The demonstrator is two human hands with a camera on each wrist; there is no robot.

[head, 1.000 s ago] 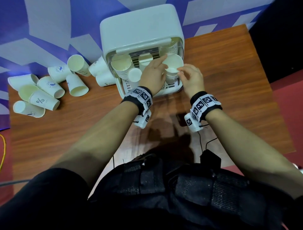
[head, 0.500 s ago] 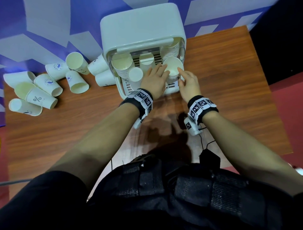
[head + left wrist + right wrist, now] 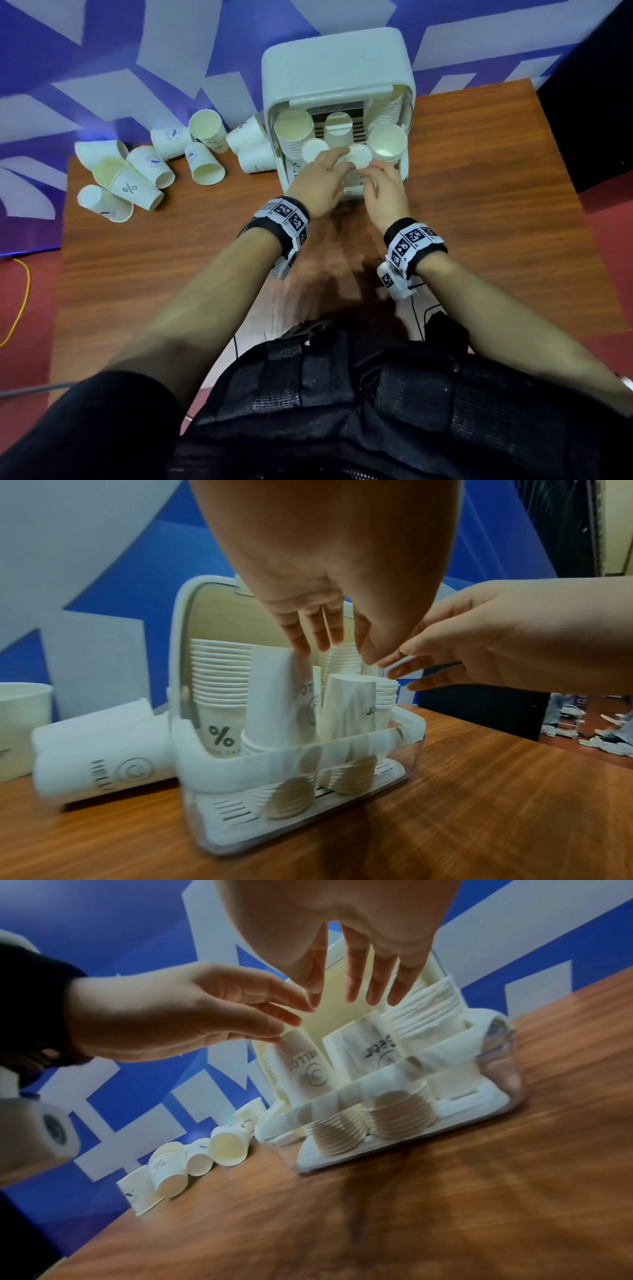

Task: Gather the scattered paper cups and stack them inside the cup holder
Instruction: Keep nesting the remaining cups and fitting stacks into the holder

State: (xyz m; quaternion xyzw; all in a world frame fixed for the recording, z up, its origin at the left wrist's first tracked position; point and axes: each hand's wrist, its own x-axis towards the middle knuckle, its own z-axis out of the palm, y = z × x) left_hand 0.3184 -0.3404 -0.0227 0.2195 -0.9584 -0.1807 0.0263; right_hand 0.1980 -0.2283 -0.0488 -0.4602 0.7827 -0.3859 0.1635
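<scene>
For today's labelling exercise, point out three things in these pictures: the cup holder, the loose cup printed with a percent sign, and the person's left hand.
cup holder (image 3: 334,65): head view, white top.
percent-sign cup (image 3: 135,189): head view, printed side wall.
left hand (image 3: 317,186): head view, back of the hand.

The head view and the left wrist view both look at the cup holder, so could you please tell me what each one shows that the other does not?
Only the head view shows the whole cluster of scattered cups lying on the table left of the cup holder, and both wristbands.

Only the left wrist view shows the holder's clear front wall from the side, with stack rims behind it, and the percent-sign cup inside.

Both show the left hand and right hand open above the upside-down stacks.
</scene>
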